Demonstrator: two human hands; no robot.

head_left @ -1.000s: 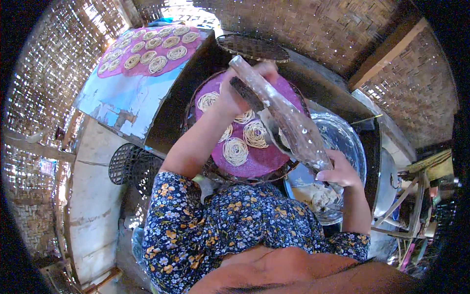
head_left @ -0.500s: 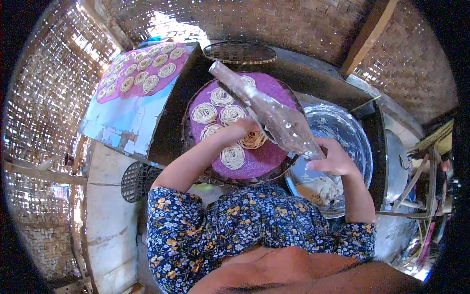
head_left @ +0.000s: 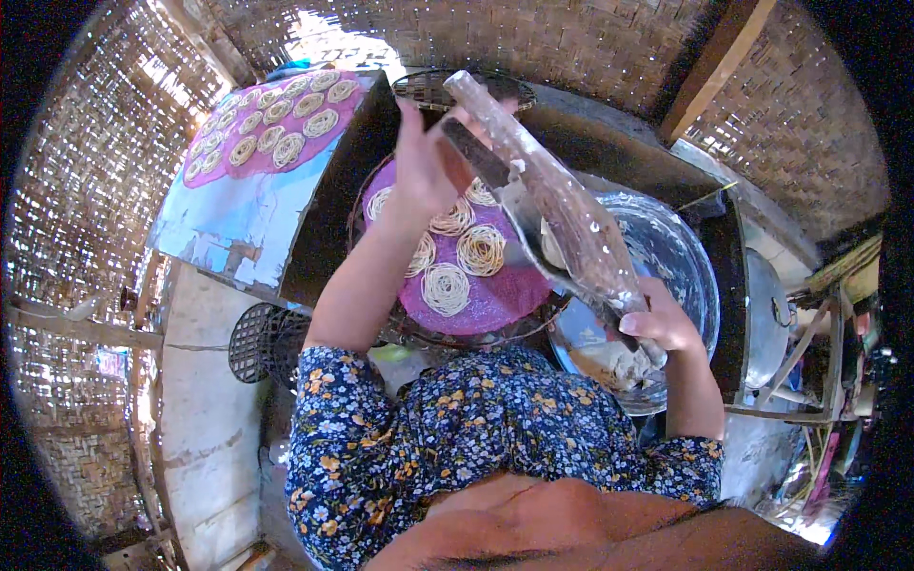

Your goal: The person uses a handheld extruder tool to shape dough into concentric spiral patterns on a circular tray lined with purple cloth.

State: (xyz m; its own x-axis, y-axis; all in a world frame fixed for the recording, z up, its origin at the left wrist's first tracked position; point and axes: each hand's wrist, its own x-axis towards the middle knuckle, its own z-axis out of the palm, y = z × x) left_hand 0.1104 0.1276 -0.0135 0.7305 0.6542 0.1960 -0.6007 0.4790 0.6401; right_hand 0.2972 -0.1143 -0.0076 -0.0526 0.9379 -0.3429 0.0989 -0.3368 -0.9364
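A long wooden press (head_left: 562,205), dusted white, slants across the middle, its two bars spread apart at the upper end. A pale lump of dough (head_left: 550,246) shows between the bars. My right hand (head_left: 671,319) is closed around the press's lower right end. My left hand (head_left: 433,162) is raised beside its upper end, fingers spread and somewhat blurred, partly behind the bars. Below lies a round purple mat (head_left: 519,300) on a tray, bearing several coiled noodle nests (head_left: 446,289), one of them yellower (head_left: 481,249).
To the right stands a large metal basin (head_left: 706,276) smeared white, with dough (head_left: 624,366) at its near side. A blue-topped table (head_left: 214,214) at far left carries another purple mat with several nests. A dark woven basket (head_left: 252,343) sits lower left; a pot (head_left: 766,319) is far right.
My left hand has risen from the mat to the press's upper end, its fingers spreading. The press's bars have parted, and its upper end has moved up and right.
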